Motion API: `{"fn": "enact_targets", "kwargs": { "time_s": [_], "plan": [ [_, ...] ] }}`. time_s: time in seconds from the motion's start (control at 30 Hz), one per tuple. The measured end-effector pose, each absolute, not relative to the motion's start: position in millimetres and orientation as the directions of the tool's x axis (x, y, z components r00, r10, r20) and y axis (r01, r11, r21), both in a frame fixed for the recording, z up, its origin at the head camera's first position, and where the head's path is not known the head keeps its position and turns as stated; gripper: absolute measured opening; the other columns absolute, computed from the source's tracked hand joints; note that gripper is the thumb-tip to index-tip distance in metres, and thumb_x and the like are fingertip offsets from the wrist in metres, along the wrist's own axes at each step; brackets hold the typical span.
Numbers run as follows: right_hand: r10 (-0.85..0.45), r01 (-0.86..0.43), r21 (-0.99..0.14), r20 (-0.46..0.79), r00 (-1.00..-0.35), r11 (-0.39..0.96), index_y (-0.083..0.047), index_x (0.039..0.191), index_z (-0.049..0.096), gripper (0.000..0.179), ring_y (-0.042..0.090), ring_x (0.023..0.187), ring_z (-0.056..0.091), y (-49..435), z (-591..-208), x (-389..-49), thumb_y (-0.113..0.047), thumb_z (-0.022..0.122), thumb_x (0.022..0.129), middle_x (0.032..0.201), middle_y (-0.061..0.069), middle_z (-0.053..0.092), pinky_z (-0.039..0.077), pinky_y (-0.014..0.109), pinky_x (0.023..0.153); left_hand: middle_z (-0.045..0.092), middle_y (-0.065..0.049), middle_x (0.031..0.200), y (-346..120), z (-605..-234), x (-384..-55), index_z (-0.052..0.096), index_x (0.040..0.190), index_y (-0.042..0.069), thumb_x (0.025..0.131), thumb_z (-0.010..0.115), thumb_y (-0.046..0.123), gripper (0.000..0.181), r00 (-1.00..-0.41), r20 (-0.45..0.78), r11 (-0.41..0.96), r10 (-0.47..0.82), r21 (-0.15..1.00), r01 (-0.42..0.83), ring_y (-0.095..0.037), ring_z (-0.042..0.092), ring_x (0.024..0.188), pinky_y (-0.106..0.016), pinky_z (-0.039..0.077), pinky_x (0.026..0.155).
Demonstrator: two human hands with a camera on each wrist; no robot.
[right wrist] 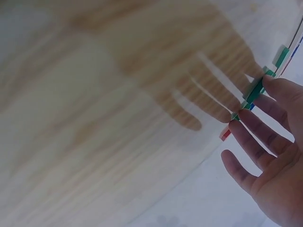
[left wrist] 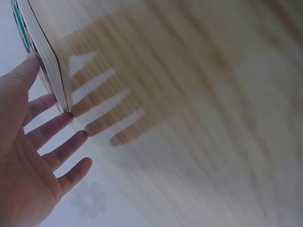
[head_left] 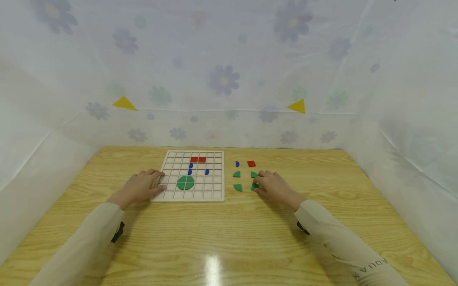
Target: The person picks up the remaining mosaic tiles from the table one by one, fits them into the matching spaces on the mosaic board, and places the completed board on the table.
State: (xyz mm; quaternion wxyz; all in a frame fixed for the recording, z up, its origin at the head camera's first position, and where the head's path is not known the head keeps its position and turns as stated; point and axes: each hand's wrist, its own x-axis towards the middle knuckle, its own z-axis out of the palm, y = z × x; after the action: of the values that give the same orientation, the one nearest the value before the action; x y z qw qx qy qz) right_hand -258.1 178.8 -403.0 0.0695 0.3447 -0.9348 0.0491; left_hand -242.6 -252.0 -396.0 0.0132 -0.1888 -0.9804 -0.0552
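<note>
A white grid board (head_left: pixel 214 194) lies left of centre on the table. It carries two red squares (head_left: pixel 198 159), several blue half-circles (head_left: pixel 206 172) and a green circle (head_left: pixel 185 182) made of quarter pieces. My left hand (head_left: pixel 141 186) rests at the board's left edge, fingers fairly straight and spread, thumb touching the rim. To the right of the board, my right hand (head_left: pixel 275 188) pinches a green quarter-circle piece (head_left: pixel 254 186) between thumb and fingertips, low at the tabletop. Part of that piece is hidden by the fingers. Another green quarter-circle (head_left: pixel 253 174) lies just beyond it.
Between board and right hand lie two green quarter-circles (head_left: pixel 237 174) and a blue half-circle (head_left: pixel 237 163); a red square (head_left: pixel 251 163) lies behind the hand. White flowered cloth (head_left: pixel 222 127) walls the wooden table (head_left: pixel 200 238) at the back and sides. Two yellow triangles (head_left: pixel 297 106) show on the cloth.
</note>
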Motion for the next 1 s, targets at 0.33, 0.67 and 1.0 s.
{"fn": "enact_targets", "kwargs": {
  "time_s": [0.33, 0.67, 1.0],
  "plan": [
    [-0.635, -0.649, -0.061, 0.158, -0.756, 0.758, -0.014, 0.098, 0.064, 0.016, 0.018, 0.079, 0.052, 179.5, -402.8, -259.7, -0.026, 0.063, 0.087, 0.092, 0.001, 0.058, 0.048, 0.044, 0.073, 0.048, -0.022, 0.130, -251.4, -395.0, -240.9, 0.050, 0.129, 0.005, 0.090, 0.054, 0.041, 0.053, -0.925, 0.048, 0.921, 0.376, 0.090, 0.379, -0.046, 0.049, 0.110, -0.063, 0.039, 0.085],
    [-0.656, -0.670, -0.026, 0.174, -0.734, 0.742, -0.013, 0.098, 0.064, 0.019, 0.020, 0.081, 0.056, 173.2, -398.2, -263.3, -0.028, 0.063, 0.086, 0.091, 0.001, 0.060, 0.049, 0.040, 0.068, 0.050, -0.023, 0.129, -251.5, -393.7, -239.6, 0.050, 0.128, 0.004, 0.089, 0.055, 0.041, 0.053, -0.920, 0.070, 0.917, 0.385, 0.085, 0.390, -0.047, 0.049, 0.110, -0.063, 0.039, 0.085],
    [-0.686, -0.695, 0.009, 0.168, -0.708, 0.719, -0.015, 0.099, 0.064, 0.020, 0.020, 0.088, 0.058, 148.1, -391.6, -266.0, -0.030, 0.063, 0.086, 0.095, 0.001, 0.062, 0.049, 0.041, 0.073, 0.049, -0.022, 0.130, -250.5, -391.0, -237.9, 0.050, 0.128, 0.006, 0.090, 0.054, 0.041, 0.053, -0.923, 0.057, 0.919, 0.381, 0.087, 0.384, -0.046, 0.049, 0.111, -0.063, 0.038, 0.086]
  ]
}}
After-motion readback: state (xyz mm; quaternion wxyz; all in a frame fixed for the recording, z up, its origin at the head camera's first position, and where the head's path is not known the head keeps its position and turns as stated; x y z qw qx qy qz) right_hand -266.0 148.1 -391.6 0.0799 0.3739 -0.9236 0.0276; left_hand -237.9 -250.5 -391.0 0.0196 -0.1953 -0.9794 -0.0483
